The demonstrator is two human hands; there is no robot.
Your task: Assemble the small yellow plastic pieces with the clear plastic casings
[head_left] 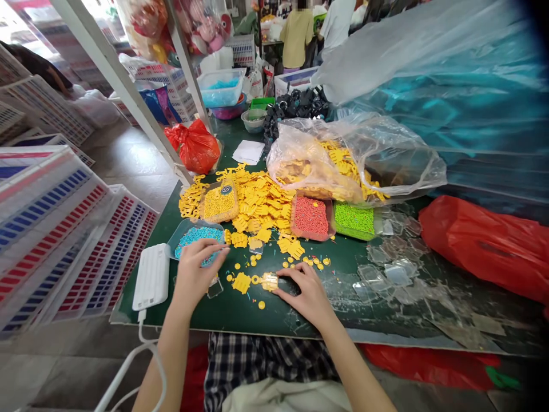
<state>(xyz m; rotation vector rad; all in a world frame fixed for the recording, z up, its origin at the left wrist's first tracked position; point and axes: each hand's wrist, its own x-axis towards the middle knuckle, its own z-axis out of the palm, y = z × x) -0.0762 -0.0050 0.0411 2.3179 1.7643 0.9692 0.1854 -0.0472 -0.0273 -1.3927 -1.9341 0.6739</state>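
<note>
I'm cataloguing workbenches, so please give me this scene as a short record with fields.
Left hand: over the near side of the blue beads; contact unclear
Right hand: thumb and fingers at the right end of a yellow piece
Other beads: yellow beads, red beads, green beads
Beyond the hands: heap of yellow parts
Left side: white power bank, cable plugged in
Right side: clear plastic pieces
Surface: green tabletop
</note>
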